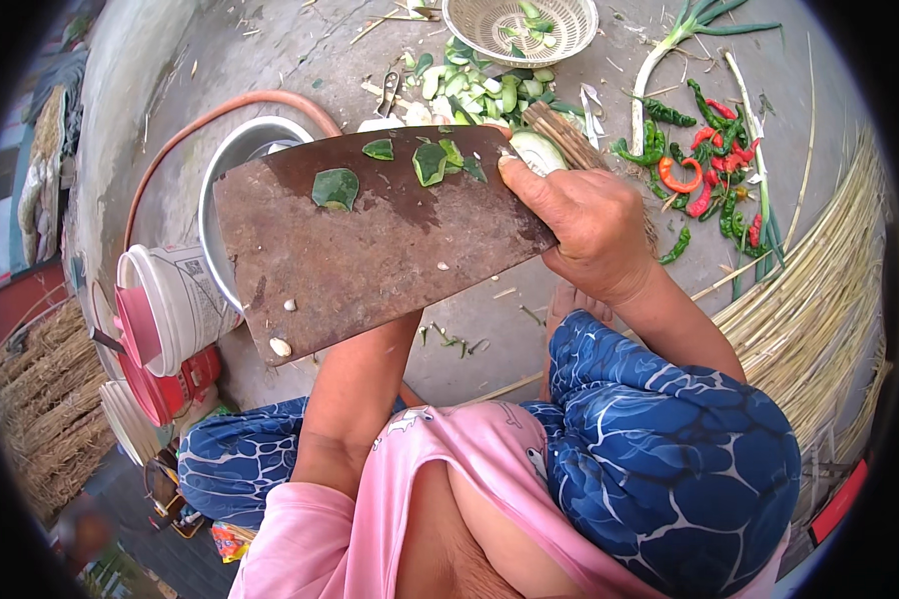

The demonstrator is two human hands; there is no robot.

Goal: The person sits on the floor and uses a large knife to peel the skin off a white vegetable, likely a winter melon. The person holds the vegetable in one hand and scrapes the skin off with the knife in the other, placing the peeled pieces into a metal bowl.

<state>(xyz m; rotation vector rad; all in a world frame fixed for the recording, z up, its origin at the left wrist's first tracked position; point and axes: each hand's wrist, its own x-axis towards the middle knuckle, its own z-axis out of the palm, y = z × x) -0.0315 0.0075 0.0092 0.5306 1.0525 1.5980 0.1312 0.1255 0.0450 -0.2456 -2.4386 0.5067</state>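
Note:
My right hand (594, 225) grips a wide, rusty brown cleaver (370, 250) at its right end, the thumb lying along the top. The blade is tilted with its broad face up. Wet pieces of dark green peel (336, 188) stick to its upper part, and a few small pale seeds (281, 346) cling to the lower left. My left forearm (355, 384) reaches up under the blade, which hides my left hand. Just beyond the cleaver lies a pale cut vegetable (537, 153), beside a bundle of brown sticks (566, 135).
A grey metal basin (210, 235) stands partly behind the blade. Cut green vegetable pieces (489, 95) lie beyond, near a woven-pattern basket (454, 15). Red and green peppers (709, 160) and long green onions (654, 75) are at right, above straw stalks (809, 290). Buckets (195, 299) and an orange hose (155, 160) are left.

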